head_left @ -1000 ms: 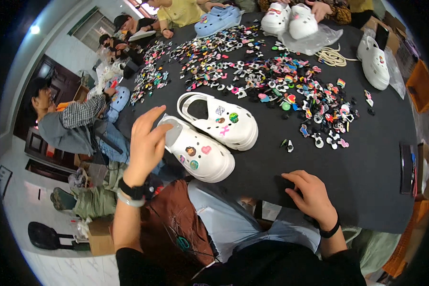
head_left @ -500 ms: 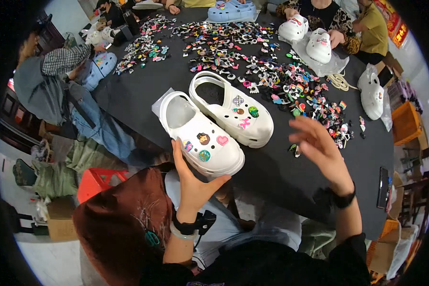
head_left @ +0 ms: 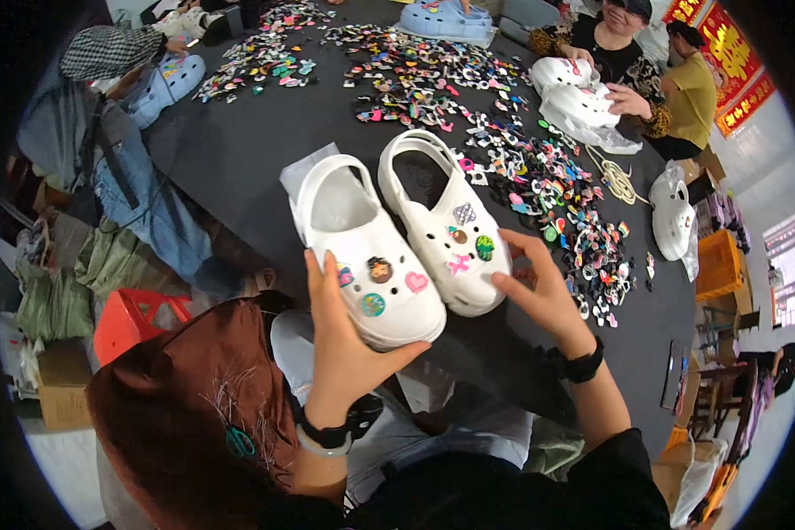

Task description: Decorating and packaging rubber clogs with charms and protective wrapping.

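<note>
Two white clogs with charms on their tops are in front of me at the near side of the table. My left hand (head_left: 340, 344) holds the left clog (head_left: 397, 320) round its toe and outer side, thumb under the front. That clog bears a pink heart (head_left: 416, 282), a brown-haired figure (head_left: 379, 269) and a round teal charm (head_left: 374, 305). On the right clog (head_left: 477, 296) are a pink charm (head_left: 458, 263) and a green charm (head_left: 485, 247). My right hand (head_left: 546, 287) grips its outer side near the toe, thumb on top. Clear plastic (head_left: 305, 172) shows behind the left clog.
Heaps of colourful shoe charms (head_left: 433, 75) cover the far and right parts of the black table (head_left: 238, 168). Another white clog (head_left: 673, 212) lies at the right edge. Co-workers handle a blue clog (head_left: 172, 87) and white clogs (head_left: 579, 99). Green-handled scissors (head_left: 239, 442) rest on brown cloth (head_left: 168, 397).
My right hand has come left from above the table onto the right clog. The toe of that clog now points more toward me. The left hand keeps its hold on the left clog.
</note>
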Tool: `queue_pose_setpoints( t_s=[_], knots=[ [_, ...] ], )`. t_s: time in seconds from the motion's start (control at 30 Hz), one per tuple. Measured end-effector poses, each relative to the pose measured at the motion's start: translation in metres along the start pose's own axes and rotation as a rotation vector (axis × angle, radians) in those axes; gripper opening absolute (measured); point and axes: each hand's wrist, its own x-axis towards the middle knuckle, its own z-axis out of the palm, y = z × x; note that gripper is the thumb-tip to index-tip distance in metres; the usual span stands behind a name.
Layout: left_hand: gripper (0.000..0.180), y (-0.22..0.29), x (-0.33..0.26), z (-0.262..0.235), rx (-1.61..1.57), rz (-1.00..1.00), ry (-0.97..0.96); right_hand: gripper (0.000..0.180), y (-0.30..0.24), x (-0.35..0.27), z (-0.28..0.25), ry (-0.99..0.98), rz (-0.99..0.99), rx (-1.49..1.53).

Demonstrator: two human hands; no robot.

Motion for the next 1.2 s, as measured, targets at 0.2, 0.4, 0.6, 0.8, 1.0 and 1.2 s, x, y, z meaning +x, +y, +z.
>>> queue_pose_setpoints(
  t_s=[0.2, 0.4, 0.6, 0.8, 1.0, 1.2],
  knots=[
    [0.145, -0.014, 0.006, -0.013, -0.024, -0.009, -0.104, 0.068, -0.009, -0.019, 0.008, 0.026, -0.096, -0.044],
    [0.147, -0.021, 0.009, -0.01, -0.154, -0.052, -0.144, 0.066, 0.011, -0.023, -0.001, -0.016, -0.068, 0.096],
    [0.147, -0.02, -0.001, 0.0, -0.327, -0.161, -0.086, 0.074, 0.018, -0.032, -0.031, -0.183, -0.097, 0.075],
    [0.14, -0.009, 0.0, -0.008, -0.227, -0.223, -0.106, 0.04, 0.01, -0.046, -0.096, 0.085, 0.033, -0.204],
    [0.127, 0.0, -0.014, 0.003, -0.313, -0.249, -0.059, 0.031, 0.047, -0.055, -0.074, 0.002, 0.093, -0.209],
    [0.119, 0.002, -0.025, 0.001, -0.188, -0.238, -0.091, 0.028, 0.064, -0.047, -0.065, -0.025, 0.063, -0.276]
  ],
)
